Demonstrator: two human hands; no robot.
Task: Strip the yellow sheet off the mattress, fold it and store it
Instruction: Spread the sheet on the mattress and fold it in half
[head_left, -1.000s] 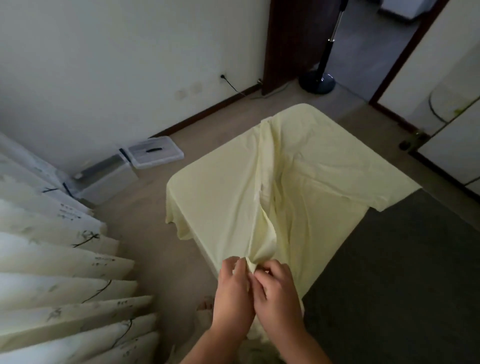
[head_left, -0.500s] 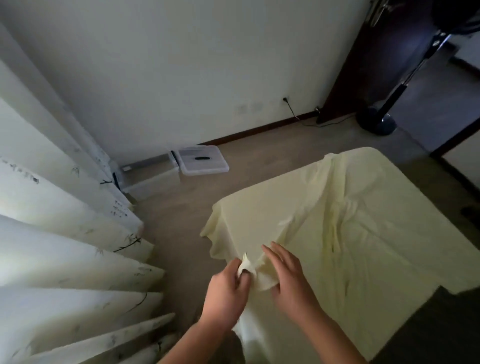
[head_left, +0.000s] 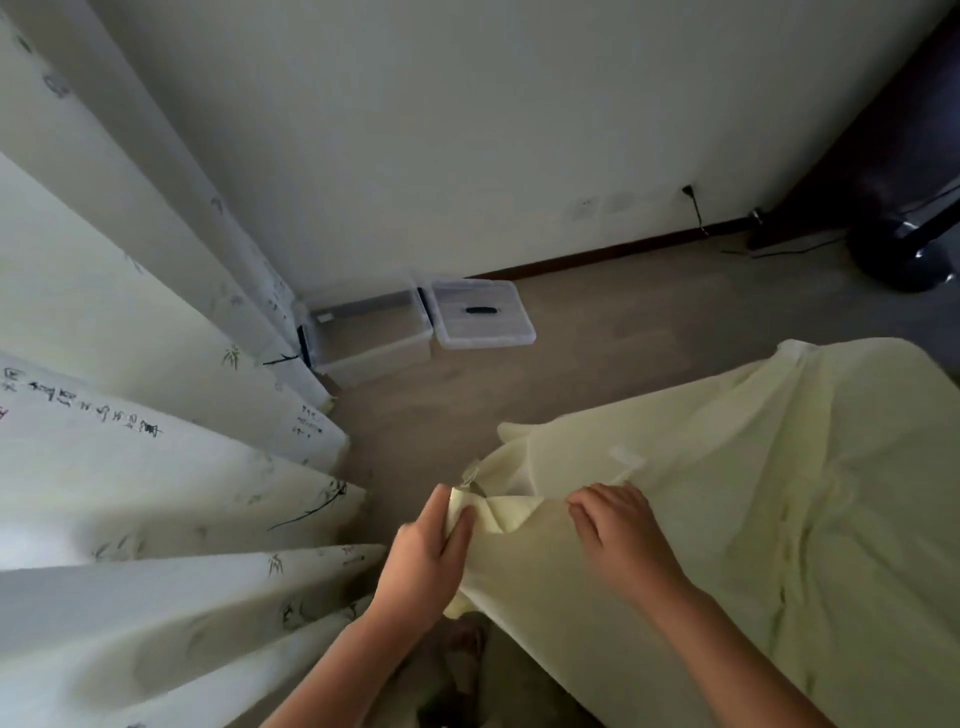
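The yellow sheet (head_left: 753, 493) lies spread and wrinkled across the lower right of the frame, covering what is under it, and its near edge hangs down toward the floor (head_left: 597, 332). At far left, a pale curtain (head_left: 130, 467) printed with dark bamboo and script falls in deep folds from the upper left to the bottom edge. Right of it, against the wall at centre, a clear storage box (head_left: 369, 338) stands open, and its lid (head_left: 480, 314) lies flat on the floor, touching the box's right side.

Lower centre, your left hand (head_left: 426, 561) pinches a corner of the sheet between thumb and fingers and holds it lifted. Just to the right, your right hand (head_left: 618, 535) rests palm down on the cloth with its fingers bent. Whether it is gripping a fold cannot be told. A short span of fabric runs between your two hands. In the upper right, a dark round stand base (head_left: 904, 260) sits on the floor.
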